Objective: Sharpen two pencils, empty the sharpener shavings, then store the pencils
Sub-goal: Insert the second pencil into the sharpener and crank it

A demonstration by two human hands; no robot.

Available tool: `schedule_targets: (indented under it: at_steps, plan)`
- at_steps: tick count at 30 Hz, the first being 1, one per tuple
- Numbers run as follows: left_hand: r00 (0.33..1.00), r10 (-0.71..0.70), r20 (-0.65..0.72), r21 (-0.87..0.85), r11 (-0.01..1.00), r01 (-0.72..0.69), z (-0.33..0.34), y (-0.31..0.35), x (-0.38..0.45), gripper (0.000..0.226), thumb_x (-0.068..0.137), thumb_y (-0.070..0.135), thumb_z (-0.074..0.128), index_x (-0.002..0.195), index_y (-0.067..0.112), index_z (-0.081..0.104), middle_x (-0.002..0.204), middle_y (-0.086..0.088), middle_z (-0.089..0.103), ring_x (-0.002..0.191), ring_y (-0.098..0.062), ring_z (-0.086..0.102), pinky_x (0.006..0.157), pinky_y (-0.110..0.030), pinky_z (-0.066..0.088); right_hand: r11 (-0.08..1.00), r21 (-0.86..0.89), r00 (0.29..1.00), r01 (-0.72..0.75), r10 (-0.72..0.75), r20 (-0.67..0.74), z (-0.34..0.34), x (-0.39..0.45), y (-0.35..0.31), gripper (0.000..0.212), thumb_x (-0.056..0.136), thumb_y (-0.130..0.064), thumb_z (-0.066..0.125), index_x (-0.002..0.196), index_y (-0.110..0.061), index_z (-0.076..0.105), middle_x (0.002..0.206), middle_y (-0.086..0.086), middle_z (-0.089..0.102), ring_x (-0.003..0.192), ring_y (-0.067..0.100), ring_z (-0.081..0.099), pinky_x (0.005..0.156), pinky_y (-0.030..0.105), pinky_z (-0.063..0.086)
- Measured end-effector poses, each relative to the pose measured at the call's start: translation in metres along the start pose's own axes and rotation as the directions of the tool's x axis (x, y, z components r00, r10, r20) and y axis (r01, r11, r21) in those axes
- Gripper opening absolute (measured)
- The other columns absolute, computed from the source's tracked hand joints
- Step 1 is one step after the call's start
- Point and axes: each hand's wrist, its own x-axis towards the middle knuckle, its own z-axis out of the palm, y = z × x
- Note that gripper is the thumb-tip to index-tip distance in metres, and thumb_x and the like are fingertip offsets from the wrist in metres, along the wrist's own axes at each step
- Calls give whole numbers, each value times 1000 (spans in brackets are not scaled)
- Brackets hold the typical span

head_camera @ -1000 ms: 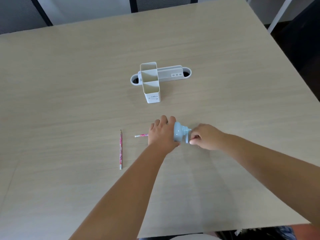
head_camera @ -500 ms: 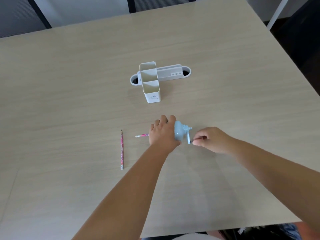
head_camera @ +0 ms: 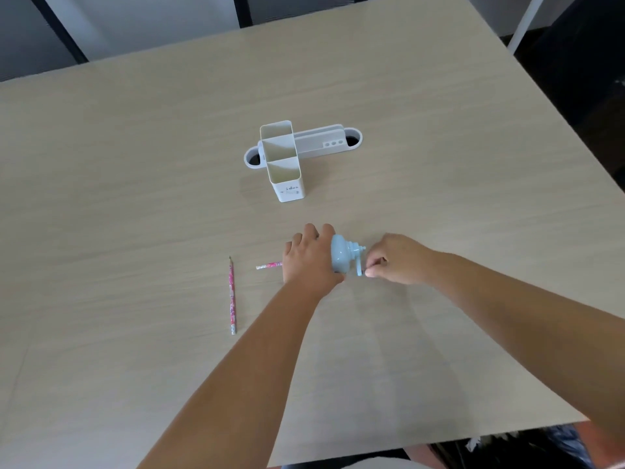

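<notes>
A light blue crank sharpener (head_camera: 341,255) stands on the wooden table (head_camera: 135,164) near the middle. My left hand (head_camera: 309,257) is clamped over its left side and hides most of its body. One pink patterned pencil (head_camera: 269,265) pokes out to the left from under that hand, lying level with the sharpener. My right hand (head_camera: 397,258) pinches the knob of the crank handle (head_camera: 359,267), which hangs downward. A second pink pencil (head_camera: 232,294) lies loose on the table further left, tip pointing away from me.
A white desk organiser (head_camera: 285,164) with tall open compartments and a long low tray stands beyond the sharpener. Dark chair frames sit past the table's far edge. The near table edge runs just below my forearms.
My right hand has carried the crank handle round from beside the sharpener to the low side. The left hand and both pencils stayed put.
</notes>
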Motion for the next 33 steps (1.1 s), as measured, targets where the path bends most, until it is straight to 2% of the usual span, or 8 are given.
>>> schedule_targets:
  at_steps: [2, 8, 13, 16, 23, 26, 29, 33]
  plan:
    - [1000, 7, 9, -2, 1000, -7, -1, 0, 1, 75, 60, 42, 81, 121, 22, 41, 112, -3, 46, 99, -26, 49, 87, -35, 37, 996, 61, 998, 58, -59, 16, -10, -20, -5, 10, 82, -24, 65, 80, -18, 73, 78, -4, 70, 72, 10, 60, 62, 12, 37]
    - [999, 32, 0, -2, 999, -32, 0, -4, 1, 74, 59, 43, 82, 119, 23, 42, 111, -2, 45, 98, -26, 49, 86, -36, 37, 990, 28, 947, 140, -125, -296, -49, 13, -12, 15, 85, -26, 65, 92, -15, 74, 88, -4, 70, 89, 13, 54, 73, 22, 41]
    - [1000, 16, -12, 1, 1000, -16, 0, -1, 1, 74, 59, 41, 82, 119, 22, 42, 111, -2, 46, 98, -26, 49, 85, -35, 37, 983, -178, 994, -37, 18, -110, -13, 36, -1, 14, 83, -26, 60, 86, -20, 73, 86, 1, 71, 100, 25, 54, 78, 31, 43]
    - [1000, 10, -21, 5, 1000, -10, 0, -1, 0, 74, 59, 42, 82, 119, 23, 42, 112, -2, 46, 98, -25, 49, 86, -35, 37, 990, -140, 998, -26, 18, -59, 0, 17, 3, 17, 82, -34, 63, 88, -23, 74, 76, -8, 66, 97, 19, 49, 79, 31, 41]
    - [1000, 21, -18, -101, 995, -23, -2, -1, -5, 91, 54, 48, 86, 129, 26, 38, 123, 2, 44, 111, -24, 49, 95, -34, 35, 994, -46, 988, -96, 90, -126, 13, -3, 5, 21, 78, -40, 63, 85, -22, 71, 87, -8, 71, 88, 16, 54, 78, 32, 45]
    - [989, 115, -95, -295, 945, -138, -13, -7, -12, 108, 47, 58, 85, 136, 27, 32, 137, 9, 39, 127, -16, 40, 109, -37, 26, 986, 88, 957, -141, 158, -243, 5, -13, 6, 33, 79, -37, 63, 111, -28, 66, 97, -5, 68, 95, 19, 60, 82, 31, 48]
    - [974, 26, -225, -392, 913, -115, -24, -21, -25, 88, 62, 67, 66, 135, 28, 36, 138, 10, 40, 130, -14, 37, 112, -39, 21, 994, 105, 935, -37, 72, -348, -6, -14, -11, 45, 86, -22, 59, 130, -22, 54, 116, 3, 62, 109, 23, 55, 92, 28, 41]
    - [951, -260, -166, -343, 919, 192, -21, -48, -43, 48, 91, 47, 49, 136, 30, 45, 136, 7, 48, 133, -20, 31, 107, -34, 19, 981, 117, 961, 157, -125, -245, -11, -4, -56, 51, 84, -16, 55, 134, -27, 48, 137, 0, 46, 126, 20, 43, 104, 34, 39]
